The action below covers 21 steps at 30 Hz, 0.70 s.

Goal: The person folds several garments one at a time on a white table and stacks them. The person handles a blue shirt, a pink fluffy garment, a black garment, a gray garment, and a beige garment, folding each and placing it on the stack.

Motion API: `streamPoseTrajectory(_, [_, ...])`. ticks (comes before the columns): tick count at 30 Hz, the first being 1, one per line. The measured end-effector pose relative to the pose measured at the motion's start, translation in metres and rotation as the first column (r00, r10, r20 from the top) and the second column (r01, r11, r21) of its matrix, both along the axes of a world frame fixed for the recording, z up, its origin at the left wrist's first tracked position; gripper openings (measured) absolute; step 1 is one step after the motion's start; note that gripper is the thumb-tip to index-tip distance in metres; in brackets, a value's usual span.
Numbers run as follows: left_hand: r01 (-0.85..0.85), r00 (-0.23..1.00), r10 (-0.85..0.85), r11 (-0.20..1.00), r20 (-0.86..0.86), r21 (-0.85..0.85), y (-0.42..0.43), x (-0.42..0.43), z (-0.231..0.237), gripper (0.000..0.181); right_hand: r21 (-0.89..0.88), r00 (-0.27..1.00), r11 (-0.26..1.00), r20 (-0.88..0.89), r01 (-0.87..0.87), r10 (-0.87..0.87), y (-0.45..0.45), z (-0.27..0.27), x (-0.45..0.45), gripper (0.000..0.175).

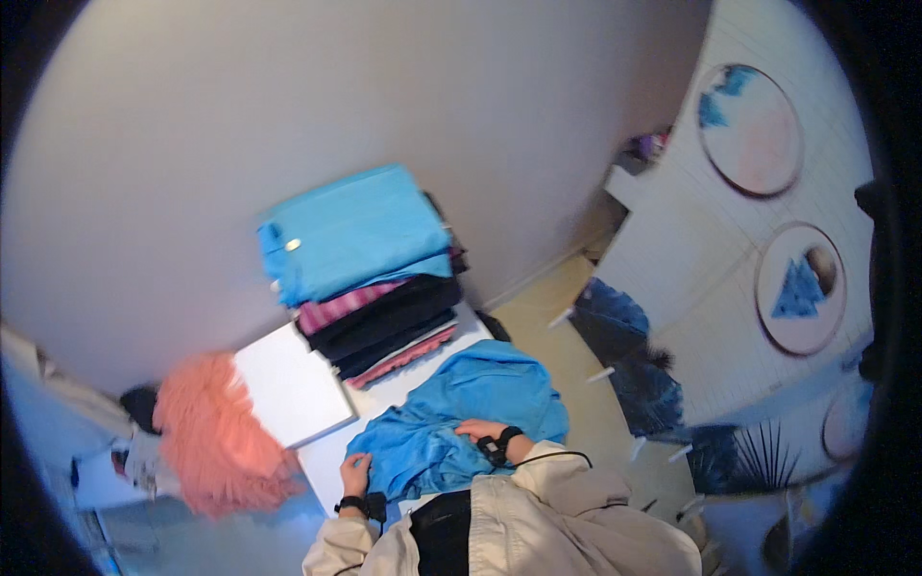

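A crumpled blue cloth garment [490, 385] lies spread in loose folds on a white table [320, 471], close in front of my body. At its left edge, my left hand [355, 473] has its fingertips closed on the fabric. My right hand [481, 430] rests over the middle of the garment, fingers curled into a fold. Both wrists carry black straps with small devices and cables. Beyond the garment stands a stack of folded clothes, topped by a light blue folded garment [360, 230]; black garments [382, 313] and a pink striped one lie beneath.
A flat white box or board [295, 385] lies left of the stack, next to a fluffy coral-pink fur item [216, 439]. A plain wall [346, 86] rises behind the table. To the right is a pale panel [691, 252] with round pictures and white pegs.
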<state>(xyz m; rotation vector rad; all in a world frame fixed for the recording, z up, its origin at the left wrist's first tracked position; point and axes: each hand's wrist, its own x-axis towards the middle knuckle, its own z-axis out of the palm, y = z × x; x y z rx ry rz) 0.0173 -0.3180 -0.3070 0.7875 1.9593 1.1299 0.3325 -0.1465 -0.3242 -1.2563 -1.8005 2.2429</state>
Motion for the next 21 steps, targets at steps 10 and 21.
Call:
streamPoseTrajectory(10, [-0.124,0.729,0.056,0.991,0.683,0.051,-0.029,-0.032,0.062,0.04,-0.253,0.911,0.897,-0.109,0.362,-0.398,-0.004,0.014,-0.01,0.035])
streamPoseTrajectory(21, [0.341,0.863,-0.303,0.94,0.405,-0.023,0.015,-0.001,0.106,0.055,-0.544,0.478,0.726,-0.547,0.421,-0.687,-0.011,0.199,-0.072,0.034])
